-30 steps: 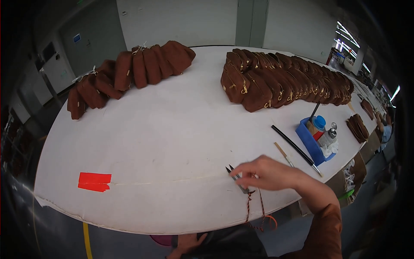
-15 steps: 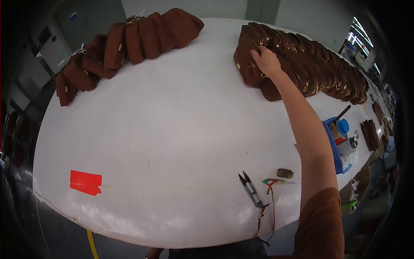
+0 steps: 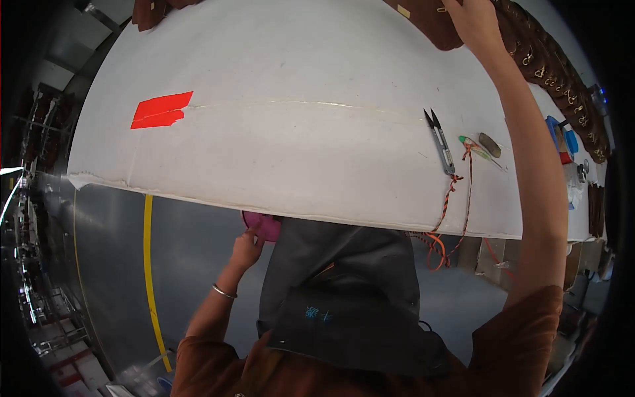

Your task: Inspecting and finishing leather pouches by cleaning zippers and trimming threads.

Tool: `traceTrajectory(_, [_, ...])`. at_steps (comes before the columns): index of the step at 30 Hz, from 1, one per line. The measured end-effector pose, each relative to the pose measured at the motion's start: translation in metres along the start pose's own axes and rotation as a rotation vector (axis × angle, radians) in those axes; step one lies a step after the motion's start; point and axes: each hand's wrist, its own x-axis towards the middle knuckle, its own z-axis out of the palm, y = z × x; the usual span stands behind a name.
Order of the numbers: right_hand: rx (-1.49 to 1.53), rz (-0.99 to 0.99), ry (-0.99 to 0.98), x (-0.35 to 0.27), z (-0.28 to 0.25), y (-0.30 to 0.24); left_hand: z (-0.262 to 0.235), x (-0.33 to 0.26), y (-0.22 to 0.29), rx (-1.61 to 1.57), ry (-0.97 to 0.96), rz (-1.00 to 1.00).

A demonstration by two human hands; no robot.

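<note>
Brown pouch, well back from the near edge of the surface: our right hand reaches it; our left hand meets a pink tub below. We cannot tell either grip's closure. We judge handling barely begun; more pouches wait rightward.

Inspected white table; bears, from view centre, red tape at ten o'clock, grey snips at two, brown pouches from one to two.
</note>
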Motion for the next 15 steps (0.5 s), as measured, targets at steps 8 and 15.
traceTrajectory(8, [0.675,0.209,-0.212,-0.124,-0.038,-0.027,0.037,-0.055,0.159,0.12,-0.1,0.742])
traceTrajectory(15, [0.224,0.288,0.06,-0.154,-0.073,0.084,0.088,-0.027,0.217,-0.014,-0.329,1.031])
